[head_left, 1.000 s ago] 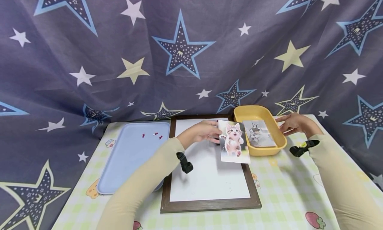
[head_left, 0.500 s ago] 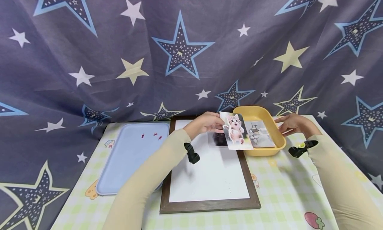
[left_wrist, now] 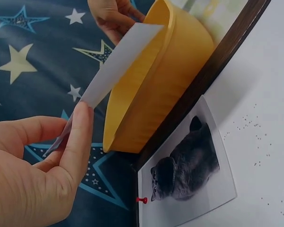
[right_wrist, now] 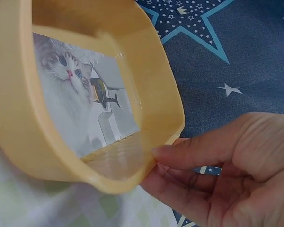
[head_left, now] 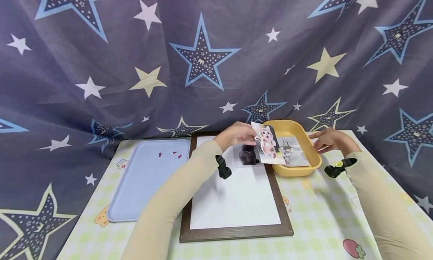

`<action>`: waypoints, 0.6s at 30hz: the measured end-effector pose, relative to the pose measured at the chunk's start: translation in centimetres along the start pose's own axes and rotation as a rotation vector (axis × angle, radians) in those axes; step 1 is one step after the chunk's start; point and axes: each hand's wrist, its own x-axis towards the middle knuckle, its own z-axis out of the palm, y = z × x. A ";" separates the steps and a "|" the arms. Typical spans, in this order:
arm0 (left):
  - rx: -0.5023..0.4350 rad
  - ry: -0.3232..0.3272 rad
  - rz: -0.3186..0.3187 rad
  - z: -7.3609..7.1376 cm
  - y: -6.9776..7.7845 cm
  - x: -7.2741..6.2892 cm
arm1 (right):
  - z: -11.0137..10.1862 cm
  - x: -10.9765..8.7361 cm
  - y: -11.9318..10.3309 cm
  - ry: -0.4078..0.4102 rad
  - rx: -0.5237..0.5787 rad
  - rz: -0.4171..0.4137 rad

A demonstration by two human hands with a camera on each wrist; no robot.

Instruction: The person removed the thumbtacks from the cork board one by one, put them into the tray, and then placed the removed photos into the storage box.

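Observation:
My left hand (head_left: 236,134) pinches a kitten photo (head_left: 268,143) by its left edge, thumb on one side and fingers on the other. In the head view the photo overlaps the left wall of a yellow tub (head_left: 297,172); only its pale back shows in the left wrist view. With thumb and fingers, my right hand (right_wrist: 217,175) pinches the tub's rim at its right side. Inside the tub lies another photo (right_wrist: 68,94), of a white cat. A dark cat photo (left_wrist: 187,165) lies at the board's top right, a red pushpin (left_wrist: 142,200) at its edge.
The white board (head_left: 236,203) with a dark brown frame lies in the middle of the checked tablecloth (head_left: 314,222). To its left is a blue tray (head_left: 145,188) holding a few red pushpins (head_left: 160,154). A star-patterned curtain (head_left: 216,102) hangs behind the table.
My left hand has carried the kitten photo away from me and slightly right, from over the board toward the tub. The dark cat photo has come into view. My right hand stays at the tub.

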 end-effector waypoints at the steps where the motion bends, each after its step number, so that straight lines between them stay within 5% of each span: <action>1: 0.005 0.006 0.001 0.1 0.0 0.1 | 0.0 0.0 -0.1 0.003 0.002 0.003; 18: 0.004 0.049 -0.030 1.8 -0.4 1.6 | 0.0 0.5 0.1 0.013 0.008 0.010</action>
